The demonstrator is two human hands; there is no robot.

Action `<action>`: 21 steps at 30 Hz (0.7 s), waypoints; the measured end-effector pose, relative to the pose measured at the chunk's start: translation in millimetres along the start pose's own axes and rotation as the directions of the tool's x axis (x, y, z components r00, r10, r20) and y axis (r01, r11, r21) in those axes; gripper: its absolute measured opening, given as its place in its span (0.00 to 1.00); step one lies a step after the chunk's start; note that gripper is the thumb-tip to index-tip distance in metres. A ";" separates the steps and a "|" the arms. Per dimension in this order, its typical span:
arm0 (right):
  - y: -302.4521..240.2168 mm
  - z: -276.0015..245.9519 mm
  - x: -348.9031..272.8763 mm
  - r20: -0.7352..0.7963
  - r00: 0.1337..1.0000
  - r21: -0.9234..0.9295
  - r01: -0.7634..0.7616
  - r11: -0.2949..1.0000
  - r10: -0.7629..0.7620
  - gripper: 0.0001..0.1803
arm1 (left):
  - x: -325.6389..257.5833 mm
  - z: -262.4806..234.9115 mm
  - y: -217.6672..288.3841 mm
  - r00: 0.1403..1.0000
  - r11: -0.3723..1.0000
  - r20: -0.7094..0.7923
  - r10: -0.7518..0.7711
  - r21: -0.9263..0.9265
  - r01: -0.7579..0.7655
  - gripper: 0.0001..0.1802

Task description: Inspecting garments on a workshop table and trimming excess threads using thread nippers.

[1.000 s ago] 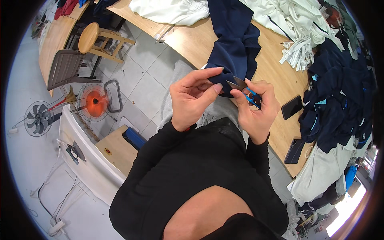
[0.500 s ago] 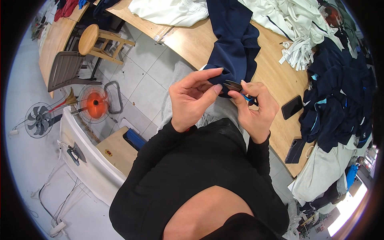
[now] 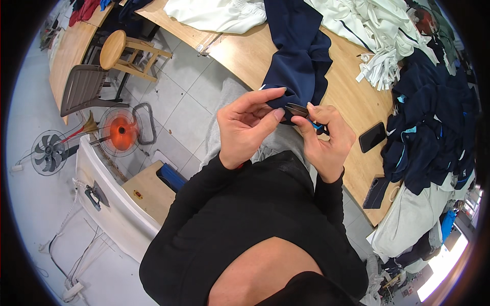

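since a second ago the scissors [image 3: 297,109] have drawn their blades together and shifted leftward, against the navy cloth [image 3: 296,65]; the right hand [image 3: 329,136] grips them, the left hand [image 3: 243,125] grasps the cloth's near end by thumb and forefinger, its length runs over the wooden table [image 3: 348,91], beyond the right hand lies a black phone [image 3: 372,137]

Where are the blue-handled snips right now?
In the head view, right of centre, the right hand holds the blue-handled snips by the navy cloth's near end.
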State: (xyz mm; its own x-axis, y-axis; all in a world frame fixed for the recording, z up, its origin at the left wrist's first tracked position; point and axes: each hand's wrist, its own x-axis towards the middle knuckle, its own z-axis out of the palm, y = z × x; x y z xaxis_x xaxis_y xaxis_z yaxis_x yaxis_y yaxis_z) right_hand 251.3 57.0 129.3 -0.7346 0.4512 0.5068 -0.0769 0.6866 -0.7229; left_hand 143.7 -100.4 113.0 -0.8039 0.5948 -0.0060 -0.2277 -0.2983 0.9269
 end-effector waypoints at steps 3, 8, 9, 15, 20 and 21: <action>-0.9 0.6 0.6 -0.006 1.000 -0.011 0.007 1.000 -0.007 0.18 | 0.1 -0.5 -0.3 1.000 1.000 -0.005 -0.002 -0.005 0.002 0.22; 0.7 4.4 2.8 -0.044 0.998 -0.017 0.051 0.999 -0.052 0.16 | 0.3 0.9 -0.4 1.000 0.999 -0.007 0.008 -0.034 -0.008 0.22; 1.1 4.4 2.2 -0.043 0.998 -0.017 0.052 0.999 -0.052 0.16 | 0.0 0.3 -0.8 1.000 1.000 -0.008 0.003 -0.029 -0.003 0.22; 4.5 -6.8 -4.9 -0.061 0.967 0.173 -0.235 0.956 0.249 0.22 | -0.1 1.5 -0.2 0.999 0.998 -0.034 0.002 -0.058 -0.004 0.22; -6.5 -10.1 8.5 0.032 0.991 0.130 -0.129 0.983 0.126 0.33 | -0.3 0.3 -3.8 1.000 0.999 -0.013 0.005 -0.043 -0.006 0.22; -19.7 -4.8 17.9 0.041 0.996 0.107 -0.081 0.991 0.077 0.30 | -1.2 2.1 -2.7 1.000 0.999 -0.016 -0.005 -0.037 0.005 0.21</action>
State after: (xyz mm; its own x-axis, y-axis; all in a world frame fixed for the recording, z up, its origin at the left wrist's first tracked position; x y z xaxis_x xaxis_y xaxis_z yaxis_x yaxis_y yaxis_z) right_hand 242.9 54.3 154.9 -0.7656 0.4790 0.4294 -0.0884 0.5829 -0.8077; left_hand 146.4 -98.8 111.2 -0.8113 0.5844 -0.0169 -0.2515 -0.3228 0.9124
